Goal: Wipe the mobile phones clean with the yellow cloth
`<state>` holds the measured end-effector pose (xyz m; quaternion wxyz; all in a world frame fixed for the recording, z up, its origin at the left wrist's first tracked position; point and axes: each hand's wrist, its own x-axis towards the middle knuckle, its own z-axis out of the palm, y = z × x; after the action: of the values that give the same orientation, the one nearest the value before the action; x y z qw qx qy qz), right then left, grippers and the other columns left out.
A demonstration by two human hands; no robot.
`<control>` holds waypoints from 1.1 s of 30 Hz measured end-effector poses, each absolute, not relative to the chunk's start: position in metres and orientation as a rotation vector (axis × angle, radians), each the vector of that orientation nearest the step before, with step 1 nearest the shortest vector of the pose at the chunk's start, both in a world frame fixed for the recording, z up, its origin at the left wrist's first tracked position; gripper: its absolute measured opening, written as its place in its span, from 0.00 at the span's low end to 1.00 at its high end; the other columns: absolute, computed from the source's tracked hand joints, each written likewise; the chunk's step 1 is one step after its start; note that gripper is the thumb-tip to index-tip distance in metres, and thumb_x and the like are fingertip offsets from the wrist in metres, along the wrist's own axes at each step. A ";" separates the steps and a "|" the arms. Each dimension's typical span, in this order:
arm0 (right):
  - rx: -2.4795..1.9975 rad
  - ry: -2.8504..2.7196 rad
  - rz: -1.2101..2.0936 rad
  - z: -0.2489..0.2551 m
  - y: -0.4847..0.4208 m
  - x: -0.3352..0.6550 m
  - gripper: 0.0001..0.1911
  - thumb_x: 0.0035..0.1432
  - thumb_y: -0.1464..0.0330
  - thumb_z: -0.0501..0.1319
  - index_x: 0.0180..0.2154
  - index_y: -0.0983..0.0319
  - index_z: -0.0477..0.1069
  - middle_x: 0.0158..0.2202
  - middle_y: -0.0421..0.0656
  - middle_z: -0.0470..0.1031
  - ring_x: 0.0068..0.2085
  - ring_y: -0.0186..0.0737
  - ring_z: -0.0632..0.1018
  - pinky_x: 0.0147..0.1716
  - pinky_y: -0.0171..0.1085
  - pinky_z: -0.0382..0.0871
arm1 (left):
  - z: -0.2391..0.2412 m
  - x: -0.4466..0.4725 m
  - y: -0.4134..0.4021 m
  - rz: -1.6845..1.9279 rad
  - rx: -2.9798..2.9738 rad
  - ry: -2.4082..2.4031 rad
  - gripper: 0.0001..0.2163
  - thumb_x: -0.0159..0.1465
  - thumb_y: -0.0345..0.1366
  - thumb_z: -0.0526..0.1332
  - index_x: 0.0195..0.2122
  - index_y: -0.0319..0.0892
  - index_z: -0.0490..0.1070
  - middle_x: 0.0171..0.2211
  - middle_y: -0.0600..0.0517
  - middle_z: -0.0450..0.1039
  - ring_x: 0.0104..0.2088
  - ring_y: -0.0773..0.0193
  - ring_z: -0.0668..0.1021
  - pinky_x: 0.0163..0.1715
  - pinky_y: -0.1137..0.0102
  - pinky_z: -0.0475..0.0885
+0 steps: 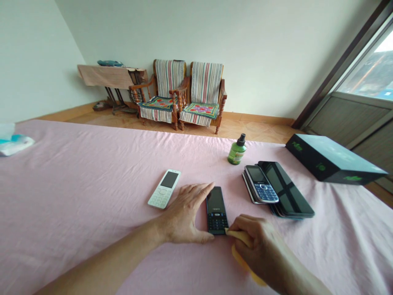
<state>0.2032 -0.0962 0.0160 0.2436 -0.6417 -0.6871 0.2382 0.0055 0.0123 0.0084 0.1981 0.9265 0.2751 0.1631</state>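
Left hand (pixel 181 213) and right hand (pixel 260 241) flank a dark phone (pixel 216 205), which lies flat and face up on the pink cover (pixel 92 180), square to the person so both sides are within easy reach. At the far left, a white and blue packet (pixel 15 144) sits well apart from the work. Next comes a white keypad phone (pixel 165 189), face up and slanted, just beside the left hand. That hand is unclosed — thumb near the dark phone's lower left corner, index finger by the upper left one — a spread that seems meant to stop the phone sliding; whether it presses is hard to tell. Across from it, the right hand is clenched around a yellow cloth (pixel 238 258), a corner of it poking out at the phone's lower right edge, probably for finer control. Beyond, a green bottle (pixel 237 152) with a black top stands upright, clear of both hands. Farther right, a blue keypad phone (pixel 260 184) lies on another device, close against a black tablet (pixel 287 190) — perhaps grouped to save room. Last, a large box (pixel 330 159) rests near the cover's edge.
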 end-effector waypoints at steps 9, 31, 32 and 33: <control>-1.687 -2.060 0.602 0.014 -0.099 0.198 0.12 0.49 0.81 0.52 0.25 0.60 0.69 0.25 0.38 0.71 0.29 0.34 0.72 0.28 0.32 0.57 | 0.008 0.006 0.013 0.448 2.569 0.790 0.50 0.46 0.54 0.70 0.66 0.45 0.45 0.62 0.43 0.58 0.60 0.46 0.62 0.58 0.52 0.55; -1.639 -1.968 0.350 -0.006 -0.100 0.183 0.09 0.53 0.77 0.52 0.28 0.60 0.69 0.25 0.40 0.72 0.26 0.36 0.72 0.25 0.33 0.56 | 0.006 0.007 0.015 0.485 2.561 0.764 0.50 0.47 0.54 0.70 0.65 0.45 0.45 0.61 0.43 0.59 0.59 0.46 0.63 0.58 0.53 0.55; -1.632 -1.992 0.301 -0.005 -0.101 0.183 0.10 0.53 0.77 0.52 0.28 0.60 0.69 0.25 0.40 0.72 0.25 0.37 0.72 0.25 0.34 0.56 | 0.006 0.007 0.015 0.490 2.560 0.769 0.49 0.47 0.54 0.69 0.65 0.45 0.45 0.61 0.43 0.59 0.59 0.46 0.63 0.58 0.53 0.55; -1.619 -1.990 0.244 -0.005 -0.102 0.183 0.10 0.53 0.77 0.52 0.29 0.60 0.69 0.24 0.40 0.71 0.25 0.37 0.72 0.25 0.34 0.56 | 0.005 0.007 0.015 0.490 2.561 0.774 0.49 0.47 0.55 0.69 0.65 0.45 0.45 0.61 0.43 0.59 0.59 0.46 0.63 0.58 0.53 0.56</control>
<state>0.1827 -0.1016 -0.0047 0.2786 -0.6036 -0.7415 0.0908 0.0067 0.0153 0.0053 0.2096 0.9207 0.2782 0.1760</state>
